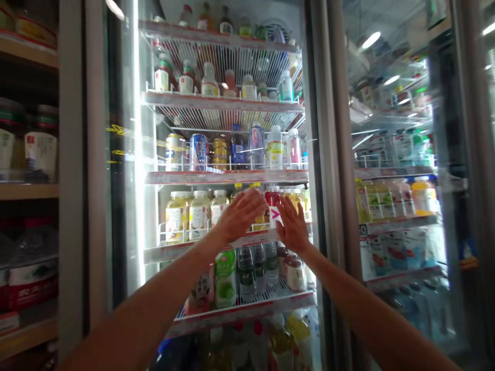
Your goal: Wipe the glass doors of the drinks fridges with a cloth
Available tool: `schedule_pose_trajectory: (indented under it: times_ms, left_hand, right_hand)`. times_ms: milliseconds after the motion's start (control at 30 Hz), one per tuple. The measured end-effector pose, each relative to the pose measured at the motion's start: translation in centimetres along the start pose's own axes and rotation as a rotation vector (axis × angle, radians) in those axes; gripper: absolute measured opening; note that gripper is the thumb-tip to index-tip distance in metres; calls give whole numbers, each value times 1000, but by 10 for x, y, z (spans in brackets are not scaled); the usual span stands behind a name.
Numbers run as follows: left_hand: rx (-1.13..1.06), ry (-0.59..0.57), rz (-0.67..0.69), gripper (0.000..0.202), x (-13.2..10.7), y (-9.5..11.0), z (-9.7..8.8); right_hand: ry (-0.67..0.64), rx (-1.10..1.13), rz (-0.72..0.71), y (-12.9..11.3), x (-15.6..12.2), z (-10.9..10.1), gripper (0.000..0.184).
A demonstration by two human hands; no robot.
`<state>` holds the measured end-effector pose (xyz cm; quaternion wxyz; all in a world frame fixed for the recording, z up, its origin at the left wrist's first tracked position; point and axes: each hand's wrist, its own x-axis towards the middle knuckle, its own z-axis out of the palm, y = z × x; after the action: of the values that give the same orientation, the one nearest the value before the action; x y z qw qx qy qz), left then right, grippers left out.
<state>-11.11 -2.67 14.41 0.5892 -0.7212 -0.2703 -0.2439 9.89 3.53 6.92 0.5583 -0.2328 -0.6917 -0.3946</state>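
Both my arms reach into a lit drinks cooler, at the shelf of pale yellow juice bottles. My left hand lies with fingers stretched out over the tops of bottles on that shelf. My right hand is beside it, fingers up and apart. Between the two hands stands a red-capped bottle with a white and pink label. Both hands are at its sides; whether they press on it I cannot tell. Neither hand is wrapped round anything.
Wire shelves above carry cans and small bottles. Below are green and dark bottles. A second cooler with a shut glass door stands to the right. Wooden shelves with jars are on the left.
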Motion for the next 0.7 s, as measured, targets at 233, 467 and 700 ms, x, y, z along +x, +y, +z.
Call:
schedule_pose_trajectory:
  times_ms: [233, 467, 700]
  left_hand:
    - [8, 186, -501, 43, 34, -36, -7]
    - [-114, -84, 219, 39, 52, 50, 24]
    - [-103, 126, -329, 40, 127, 52, 42]
  right_hand:
    - [-15, 17, -12, 24, -3, -32, 61]
    - [-12, -46, 18, 53, -43, -74, 60]
    - [7, -66, 108, 71, -59, -103, 61]
